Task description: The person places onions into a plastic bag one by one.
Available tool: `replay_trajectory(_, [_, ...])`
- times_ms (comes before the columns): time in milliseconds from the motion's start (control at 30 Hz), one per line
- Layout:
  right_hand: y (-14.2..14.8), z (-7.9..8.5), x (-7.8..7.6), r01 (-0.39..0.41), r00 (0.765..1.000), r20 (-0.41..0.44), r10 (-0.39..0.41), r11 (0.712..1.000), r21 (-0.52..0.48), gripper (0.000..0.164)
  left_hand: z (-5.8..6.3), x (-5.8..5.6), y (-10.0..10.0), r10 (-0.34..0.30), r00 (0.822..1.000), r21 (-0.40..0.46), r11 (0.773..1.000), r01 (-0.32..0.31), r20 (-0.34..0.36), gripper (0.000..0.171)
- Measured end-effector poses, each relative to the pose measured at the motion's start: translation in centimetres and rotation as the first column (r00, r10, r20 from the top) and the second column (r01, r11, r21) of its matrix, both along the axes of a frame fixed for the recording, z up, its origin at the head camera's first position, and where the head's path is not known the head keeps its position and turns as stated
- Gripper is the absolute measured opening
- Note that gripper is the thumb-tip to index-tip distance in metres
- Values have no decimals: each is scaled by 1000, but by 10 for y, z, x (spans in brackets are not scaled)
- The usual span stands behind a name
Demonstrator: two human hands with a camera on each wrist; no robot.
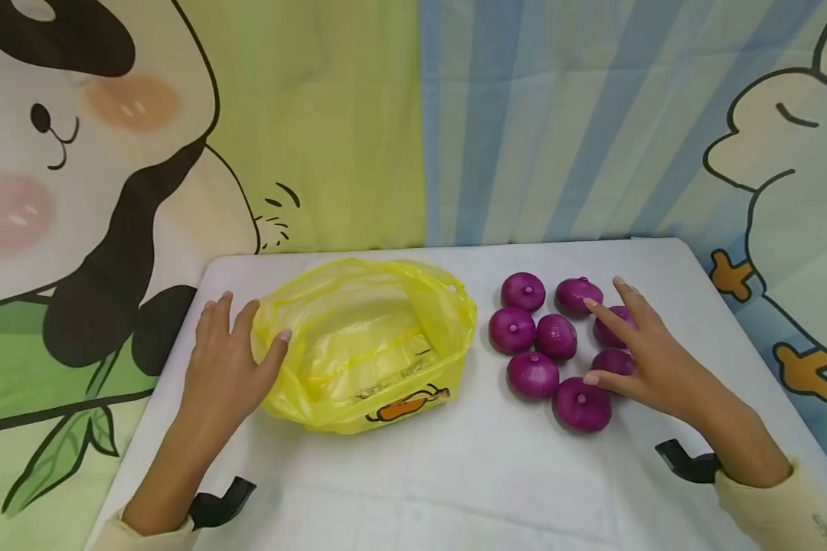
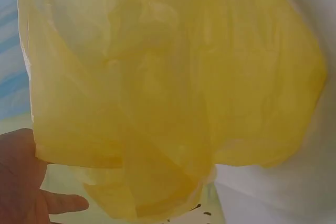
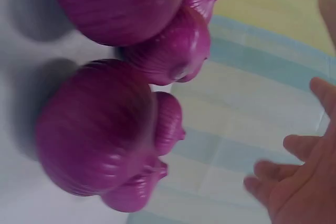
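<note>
A yellow plastic bag (image 1: pixel 292 402) stands with its mouth spread wide, left of the middle; its front bears an orange carrot print. My left hand (image 1: pixel 227 375) is at the bag's left side, fingers extended and thumb over the rim in the head view; whether it touches cannot be told. The bag (image 2: pixel 157 77) fills most of the left wrist view. To the right lies a group of several glossy purple onions (image 1: pixel 582 404). Above their right side my right hand (image 1: pixel 661 367) hovers with fingers spread, partly hiding some onions. The right wrist view shows it apart from the onions (image 3: pixel 97 129).
A white-covered table (image 1: pixel 413 490) holds the bag and the onions, with a gap between them. Behind it hangs a printed cloth (image 1: pixel 324 130) with a panda on the left and a pale bird-like figure on the right. Black straps (image 1: pixel 222 503) show at the wrists.
</note>
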State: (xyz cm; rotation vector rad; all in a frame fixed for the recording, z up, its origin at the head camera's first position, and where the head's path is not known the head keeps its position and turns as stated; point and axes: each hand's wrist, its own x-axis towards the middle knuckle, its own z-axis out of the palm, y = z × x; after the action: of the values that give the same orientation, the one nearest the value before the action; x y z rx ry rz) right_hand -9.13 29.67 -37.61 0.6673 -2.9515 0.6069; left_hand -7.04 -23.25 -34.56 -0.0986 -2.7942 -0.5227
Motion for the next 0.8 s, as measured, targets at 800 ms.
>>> replay_trajectory(800, [-8, -47, 36, -68, 994, 44, 98, 891, -450, 81, -15, 8, -14, 13, 973, 533, 834, -138, 232, 70])
